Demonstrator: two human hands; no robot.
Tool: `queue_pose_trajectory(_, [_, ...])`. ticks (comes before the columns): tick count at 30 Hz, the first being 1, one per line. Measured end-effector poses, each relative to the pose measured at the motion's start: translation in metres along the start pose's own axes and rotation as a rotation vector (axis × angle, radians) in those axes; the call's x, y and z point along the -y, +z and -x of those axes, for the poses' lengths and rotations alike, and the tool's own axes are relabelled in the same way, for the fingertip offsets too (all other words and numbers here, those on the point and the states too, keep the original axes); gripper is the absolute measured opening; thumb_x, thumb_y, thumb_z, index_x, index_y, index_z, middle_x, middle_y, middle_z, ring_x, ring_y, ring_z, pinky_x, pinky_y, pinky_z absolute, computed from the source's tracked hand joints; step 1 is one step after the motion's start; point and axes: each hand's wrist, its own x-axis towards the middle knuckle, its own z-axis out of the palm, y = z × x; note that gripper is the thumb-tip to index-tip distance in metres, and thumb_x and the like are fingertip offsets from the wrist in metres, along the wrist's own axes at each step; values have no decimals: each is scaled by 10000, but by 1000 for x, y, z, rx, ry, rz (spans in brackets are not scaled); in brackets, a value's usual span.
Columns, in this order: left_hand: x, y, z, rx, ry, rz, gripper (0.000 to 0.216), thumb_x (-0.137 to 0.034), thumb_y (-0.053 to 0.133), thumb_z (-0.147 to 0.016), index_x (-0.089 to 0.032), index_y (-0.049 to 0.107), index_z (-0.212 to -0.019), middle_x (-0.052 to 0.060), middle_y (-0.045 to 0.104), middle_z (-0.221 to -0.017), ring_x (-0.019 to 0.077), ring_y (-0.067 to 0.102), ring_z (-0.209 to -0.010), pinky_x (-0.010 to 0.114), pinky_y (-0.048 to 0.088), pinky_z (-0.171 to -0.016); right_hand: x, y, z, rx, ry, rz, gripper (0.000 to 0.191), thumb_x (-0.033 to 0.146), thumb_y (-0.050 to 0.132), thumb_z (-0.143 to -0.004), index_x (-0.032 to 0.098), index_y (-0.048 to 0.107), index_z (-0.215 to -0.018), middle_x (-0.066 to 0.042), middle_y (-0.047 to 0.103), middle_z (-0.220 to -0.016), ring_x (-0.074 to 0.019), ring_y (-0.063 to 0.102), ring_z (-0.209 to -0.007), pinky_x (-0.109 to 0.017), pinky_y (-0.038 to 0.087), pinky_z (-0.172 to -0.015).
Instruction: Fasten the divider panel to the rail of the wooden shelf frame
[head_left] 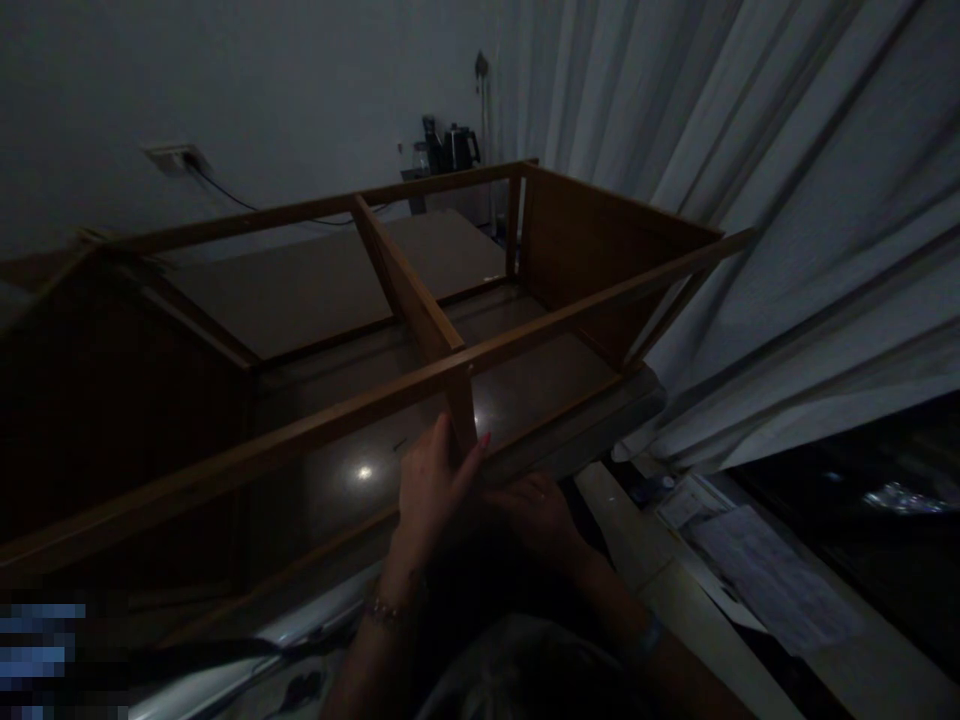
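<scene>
Head camera view, and the room is so dim that the brown wooden frame (454, 365) shows mostly by its outline. It's a long, open, box-like piece, its slim rails a warm honey brown where light catches them. Solid panels fill both short ends: the right-hand end panel (600, 250) shows a reddish tone, while the left-hand end panel (135, 400) sinks almost to black. A flat divider (412, 295) crosses the middle from far rail to near rail, meeting the near one above a short upright post (461, 410). Beneath lies a smooth, glossy sheet (547, 355) with a bright spot of light on its left part; I can't tell whether it belongs to the frame.

The frame sits on a grey surface (600, 430) with a rounded rim, its right end just inside the near right corner. At the middle of the near edge are the person's hands. The left hand (431, 485) is wrapped around the post, its pink-nailed thumb along the right side. The right hand (536, 510) is bent low by the same edge, fingers curled; in that shadow I can't tell whether it holds anything. White curtains (720, 200) hang beyond the right end.
</scene>
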Motion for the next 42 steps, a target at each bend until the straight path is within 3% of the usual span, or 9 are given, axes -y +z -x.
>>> queue_pose_trajectory(9, [0, 0, 1, 13, -11, -5, 372, -550, 457, -861, -198, 547, -942, 48, 657, -819, 188, 628, -731, 283, 449, -632, 24, 9, -7, -198, 311, -207, 181, 208, 477, -925, 244, 648, -972, -19, 690, -853, -187, 604, -806, -353, 442, -773])
queue_pose_trajectory(13, [0, 0, 0, -1, -7, -2, 391, -560, 451, -862, -199, 548, -978, 45, 653, -809, 189, 625, -722, 284, 447, -628, 29, 10, -8, -244, 417, -206, 196, 234, 509, -913, 237, 603, -1085, -46, 676, -937, -198, 606, -830, -341, 476, -733])
queue_pose_trajectory(19, [0, 0, 0, -5, -4, 14, 388, -559, 459, -860, -201, 554, -977, 41, 654, -819, 193, 633, -737, 283, 453, -639, 29, 12, -8, -191, 152, -29, 318, 155, 409, -945, 228, 487, -1245, -28, 678, -878, -166, 608, -728, -357, 469, -776])
queue_pose_trajectory(23, [0, 0, 1, -20, -9, -4, 381, -556, 464, -858, -199, 553, -955, 43, 650, -807, 194, 631, -722, 280, 449, -624, 25, 15, -6, -176, 19, 40, 372, 111, 358, -959, 212, 415, -1313, -40, 689, -931, -163, 629, -771, -362, 445, -831])
queue_pose_trajectory(26, [0, 1, 0, -10, -10, -13, 376, -562, 458, -857, -199, 548, -900, 38, 643, -779, 189, 626, -701, 278, 446, -610, 24, 17, -4, -223, 60, 25, 346, 151, 410, -954, 215, 429, -1293, -51, 682, -960, -178, 626, -824, -358, 446, -808])
queue_pose_trajectory(31, [0, 1, 0, 7, -15, -4, 393, -566, 439, -865, -196, 541, -949, 44, 650, -819, 194, 633, -738, 284, 458, -633, 24, 17, -3, -247, 282, 14, 273, 255, 526, -904, 219, 524, -1175, -41, 648, -862, -204, 582, -814, -365, 444, -761])
queue_pose_trajectory(34, [0, 0, 0, 9, -10, -6, 398, -568, 436, -868, -195, 543, -960, 48, 653, -828, 198, 633, -747, 291, 460, -645, 24, 16, -3, -309, 344, 37, 153, 307, 552, -889, 201, 558, -1000, -34, 614, -802, -204, 556, -777, -364, 422, -739])
queue_pose_trajectory(38, [0, -1, 0, 21, -4, 1, 412, -569, 433, -871, -194, 543, -1003, 55, 659, -856, 203, 638, -768, 293, 461, -650, 23, 13, -5, -318, 341, 77, 225, 328, 532, -911, 213, 484, -723, 16, 524, -638, -169, 494, -662, -340, 369, -707])
queue_pose_trajectory(42, [1, -1, -1, 8, 5, -5, 409, -568, 440, -868, -191, 541, -992, 56, 660, -854, 201, 636, -764, 289, 455, -641, 22, 10, -6, -298, 243, 128, 203, 311, 521, -926, 214, 508, -749, 10, 570, -655, -164, 506, -687, -331, 359, -741])
